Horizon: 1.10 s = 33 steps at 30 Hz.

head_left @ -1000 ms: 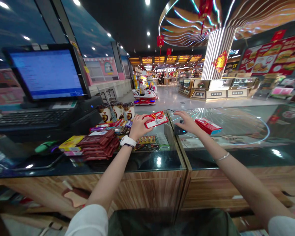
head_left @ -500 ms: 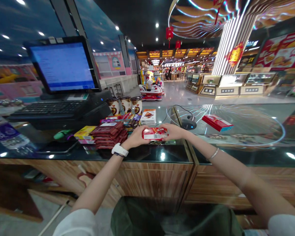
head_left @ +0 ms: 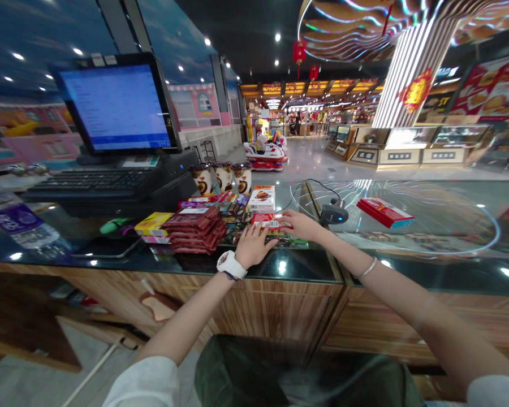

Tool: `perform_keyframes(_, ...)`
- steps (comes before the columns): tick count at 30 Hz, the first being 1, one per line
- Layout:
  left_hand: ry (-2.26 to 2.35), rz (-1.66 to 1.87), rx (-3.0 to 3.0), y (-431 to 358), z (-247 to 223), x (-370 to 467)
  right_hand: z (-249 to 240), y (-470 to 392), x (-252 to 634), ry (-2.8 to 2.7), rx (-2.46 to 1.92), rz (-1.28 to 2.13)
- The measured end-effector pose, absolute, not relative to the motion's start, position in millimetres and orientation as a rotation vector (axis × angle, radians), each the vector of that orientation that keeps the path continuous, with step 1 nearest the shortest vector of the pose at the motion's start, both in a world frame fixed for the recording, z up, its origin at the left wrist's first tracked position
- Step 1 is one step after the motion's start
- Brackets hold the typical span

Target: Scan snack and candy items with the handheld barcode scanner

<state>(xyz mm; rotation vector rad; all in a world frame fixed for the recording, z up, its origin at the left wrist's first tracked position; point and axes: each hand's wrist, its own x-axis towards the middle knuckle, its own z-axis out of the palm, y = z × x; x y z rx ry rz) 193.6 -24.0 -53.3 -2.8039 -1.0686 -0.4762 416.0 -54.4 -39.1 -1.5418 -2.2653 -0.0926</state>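
A small red box (head_left: 263,218) with a white label lies on the dark glass counter, just in front of a white and orange box (head_left: 262,198). My left hand (head_left: 253,247), with a white watch at the wrist, is open and palm down, its fingertips at the near edge of the red box. At the box's right end, my right hand (head_left: 300,225) has its fingers and thumb around the edge. Left of my hands sits a stack of dark red packets (head_left: 195,229) beside a yellow box (head_left: 153,224). Assorted bars (head_left: 235,210) lie behind the stack.
A monitor (head_left: 117,107) and keyboard (head_left: 89,183) stand at the left, with a water bottle (head_left: 23,226) nearer me. Several lidded cups (head_left: 223,178) line the back. A black scanner (head_left: 334,213) and a red packet (head_left: 385,212) are on the right glass.
The red box has gone from between both hands down onto the counter, farther from me. My left hand has let go and flattened nearer me; my right hand stays at the box's right end.
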Motion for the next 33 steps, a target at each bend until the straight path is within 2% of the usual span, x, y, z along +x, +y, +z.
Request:
perform_keyframes(11,-1.250,-0.103,-2.759,-35.3,-21.9,208.2,-49.9,-56.4,429.2,-2.302,-1.479,0.134)
perform_keyframes(25,-1.246,-0.262,-2.641,-40.2,-21.0,217.5,-47.2,-57.6,424.4,-2.268,-1.501,0.118)
perform_keyframes(33,-1.114,-0.427,-2.628,-48.2,6.5,239.8,-6.5,-77.3,455.6,-2.106,-1.353,-0.066)
